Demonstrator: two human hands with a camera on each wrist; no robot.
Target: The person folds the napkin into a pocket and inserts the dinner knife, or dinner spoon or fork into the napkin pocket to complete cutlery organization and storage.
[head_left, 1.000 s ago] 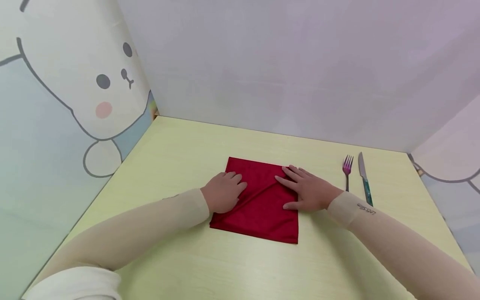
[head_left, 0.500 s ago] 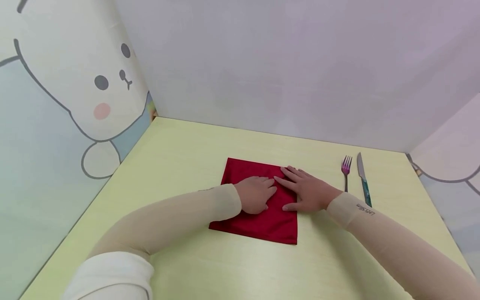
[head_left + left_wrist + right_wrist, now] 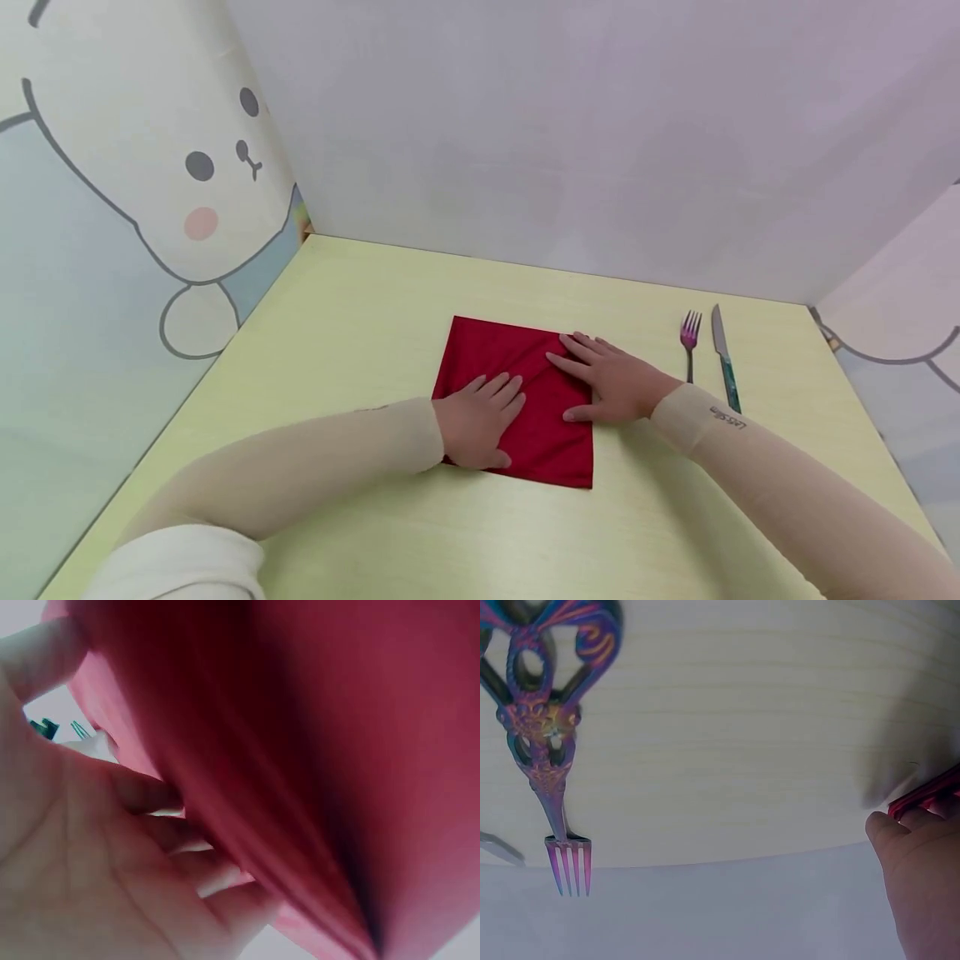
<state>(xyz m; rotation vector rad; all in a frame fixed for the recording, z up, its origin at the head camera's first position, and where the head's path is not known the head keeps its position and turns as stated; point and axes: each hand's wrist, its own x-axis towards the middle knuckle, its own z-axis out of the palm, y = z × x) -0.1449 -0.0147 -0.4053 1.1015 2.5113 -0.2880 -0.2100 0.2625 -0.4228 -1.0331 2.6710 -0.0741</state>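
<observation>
1. Resting palm down on the red cloth point(image 3: 551, 425) is the left hand point(image 3: 477, 423); I see its fingers straight and a bit spread; it covers the near left corner, with its thumb close to the near edge.
2. The right hand point(image 3: 613, 382) is spread wide too; its fingers lie on the far right corner of the cloth, and its thumb lies by the right edge.
3. The red cloth lies in the middle part of the pale yellow table point(image 3: 375, 283); it looks almost square; I see soft wrinkles running slantwise on it.
4. On my left wrist view, the palm looks big, with fingers against the cloth; the red is too blurry for me to tell how it folds there.
5. Past the right hand, a shiny purple fork point(image 3: 689, 335) and a knife point(image 3: 724, 354) lie side by side, apart; the fork points away, and its curly handle shows on my right wrist view; the knife has a green handle.
6. Both arms wear tan sleeves point(image 3: 315, 454); the right one has dark letters; behind the table I see a pale wall point(image 3: 540, 142).
</observation>
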